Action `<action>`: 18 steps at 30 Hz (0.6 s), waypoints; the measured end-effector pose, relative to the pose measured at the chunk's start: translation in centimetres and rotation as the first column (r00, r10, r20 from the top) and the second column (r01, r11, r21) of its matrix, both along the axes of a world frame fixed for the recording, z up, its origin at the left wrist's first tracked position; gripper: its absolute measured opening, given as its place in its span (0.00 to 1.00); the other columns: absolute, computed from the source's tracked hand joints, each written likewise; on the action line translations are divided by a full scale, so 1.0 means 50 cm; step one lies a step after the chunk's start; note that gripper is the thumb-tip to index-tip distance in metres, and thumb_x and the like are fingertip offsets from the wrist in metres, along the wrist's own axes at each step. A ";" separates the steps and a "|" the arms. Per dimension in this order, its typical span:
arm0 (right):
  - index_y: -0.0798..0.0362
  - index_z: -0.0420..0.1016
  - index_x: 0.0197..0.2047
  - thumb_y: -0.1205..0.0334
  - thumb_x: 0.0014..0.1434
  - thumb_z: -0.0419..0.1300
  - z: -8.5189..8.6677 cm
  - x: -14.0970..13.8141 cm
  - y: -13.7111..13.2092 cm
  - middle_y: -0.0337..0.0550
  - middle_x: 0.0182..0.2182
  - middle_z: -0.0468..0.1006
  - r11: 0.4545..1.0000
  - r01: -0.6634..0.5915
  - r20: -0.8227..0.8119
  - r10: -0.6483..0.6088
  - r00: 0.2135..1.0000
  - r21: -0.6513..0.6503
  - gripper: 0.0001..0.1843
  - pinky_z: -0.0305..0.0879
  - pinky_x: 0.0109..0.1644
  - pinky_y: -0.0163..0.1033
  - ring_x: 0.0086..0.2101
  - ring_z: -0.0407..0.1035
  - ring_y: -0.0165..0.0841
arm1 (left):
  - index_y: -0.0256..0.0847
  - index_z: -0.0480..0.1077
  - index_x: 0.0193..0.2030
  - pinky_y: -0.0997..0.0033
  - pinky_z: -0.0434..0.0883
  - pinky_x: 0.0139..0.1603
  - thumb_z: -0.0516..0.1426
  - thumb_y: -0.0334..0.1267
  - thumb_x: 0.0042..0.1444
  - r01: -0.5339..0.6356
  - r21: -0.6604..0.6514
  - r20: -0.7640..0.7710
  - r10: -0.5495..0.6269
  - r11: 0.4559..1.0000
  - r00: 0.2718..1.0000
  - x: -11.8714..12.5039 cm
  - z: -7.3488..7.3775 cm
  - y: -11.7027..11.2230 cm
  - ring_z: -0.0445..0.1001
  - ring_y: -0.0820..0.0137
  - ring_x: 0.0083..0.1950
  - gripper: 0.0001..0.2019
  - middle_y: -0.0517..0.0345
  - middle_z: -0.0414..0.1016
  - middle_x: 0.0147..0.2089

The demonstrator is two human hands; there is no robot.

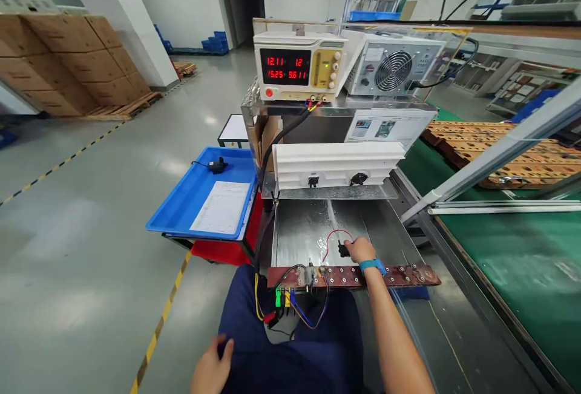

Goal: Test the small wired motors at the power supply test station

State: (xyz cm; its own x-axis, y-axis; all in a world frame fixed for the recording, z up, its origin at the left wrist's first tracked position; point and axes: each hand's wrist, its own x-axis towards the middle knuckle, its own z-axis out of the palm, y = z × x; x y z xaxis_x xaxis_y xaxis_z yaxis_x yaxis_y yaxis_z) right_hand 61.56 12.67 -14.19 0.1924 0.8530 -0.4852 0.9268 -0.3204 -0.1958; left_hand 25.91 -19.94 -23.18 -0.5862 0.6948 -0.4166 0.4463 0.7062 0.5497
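Note:
My right hand [359,249], with a blue wristband, reaches over a brown terminal strip [399,275] into a wet metal tray [302,230]. Its fingers are closed on a small black part [344,251] with a red wire [333,238] looping from it. My left hand [212,370] rests on my thigh on dark blue trousers, fingers loosely curled, holding nothing. Green, yellow, red and blue leads [285,304] hang from the strip's left end.
A power supply [297,66] with red digits sits on a metal shelf beside a fan-backed unit [393,68]. A white ribbed panel [336,164] stands behind the tray. A blue bin [204,197] with a paper sheet is at left, a green conveyor [508,261] at right.

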 end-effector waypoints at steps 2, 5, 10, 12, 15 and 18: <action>0.69 0.80 0.51 0.54 0.68 0.52 0.001 0.000 0.000 0.64 0.37 0.83 1.000 0.000 0.005 0.000 1.000 -0.006 0.26 0.67 0.48 0.42 0.51 0.76 0.50 | 0.42 0.72 0.45 0.50 0.71 0.64 0.50 0.61 0.54 0.004 0.182 0.127 -0.027 0.983 0.992 0.032 0.055 0.057 0.79 0.52 0.56 0.26 0.43 0.82 0.51; 0.68 0.81 0.50 0.54 0.68 0.52 -0.001 0.000 0.000 0.63 0.35 0.83 1.000 0.002 0.010 -0.002 1.000 0.000 0.26 0.67 0.48 0.42 0.51 0.76 0.49 | 0.42 0.72 0.48 0.53 0.72 0.62 0.53 0.63 0.57 -0.005 0.337 0.217 -0.072 0.942 0.973 0.094 0.127 0.121 0.78 0.55 0.54 0.26 0.46 0.81 0.51; 0.66 0.81 0.49 0.54 0.67 0.53 -0.007 0.001 0.001 0.62 0.34 0.83 0.999 0.025 0.018 -0.026 1.000 0.022 0.25 0.67 0.48 0.41 0.49 0.77 0.48 | 0.42 0.73 0.43 0.58 0.74 0.47 0.53 0.65 0.57 -0.011 0.418 0.287 -0.120 0.908 0.950 0.180 0.195 0.168 0.78 0.58 0.43 0.26 0.50 0.79 0.39; 0.66 0.81 0.49 0.54 0.66 0.54 -0.009 0.001 0.002 0.62 0.34 0.83 0.999 0.033 0.014 -0.034 0.999 0.032 0.24 0.68 0.48 0.40 0.49 0.77 0.47 | 0.42 0.72 0.41 0.60 0.73 0.44 0.53 0.63 0.59 -0.010 0.469 0.267 -0.132 0.883 0.955 0.201 0.212 0.181 0.77 0.60 0.41 0.25 0.52 0.78 0.38; 0.66 0.82 0.48 0.54 0.66 0.54 -0.011 -0.001 0.002 0.63 0.35 0.83 0.998 0.045 0.003 -0.045 0.999 0.050 0.24 0.68 0.48 0.40 0.49 0.77 0.47 | 0.42 0.73 0.43 0.61 0.72 0.48 0.53 0.57 0.63 0.064 0.586 0.189 -0.213 0.808 0.959 0.229 0.239 0.218 0.76 0.62 0.44 0.20 0.52 0.77 0.42; 0.67 0.82 0.48 0.55 0.66 0.54 -0.007 -0.005 0.000 0.65 0.38 0.83 0.996 0.056 -0.007 -0.056 0.998 0.072 0.24 0.68 0.47 0.40 0.49 0.78 0.47 | 0.41 0.74 0.46 0.59 0.70 0.53 0.53 0.48 0.65 0.240 0.661 0.036 -0.350 0.711 0.936 0.263 0.266 0.284 0.74 0.61 0.49 0.15 0.50 0.76 0.45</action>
State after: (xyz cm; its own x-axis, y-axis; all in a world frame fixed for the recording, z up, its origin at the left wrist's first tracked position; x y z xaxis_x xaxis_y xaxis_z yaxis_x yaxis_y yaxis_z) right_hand 61.31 12.67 -14.55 0.2387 0.8737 -0.4239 0.9068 -0.3567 -0.2246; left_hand 39.05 -5.74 -9.89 -0.2746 0.9533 0.1255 0.4461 0.0107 0.8949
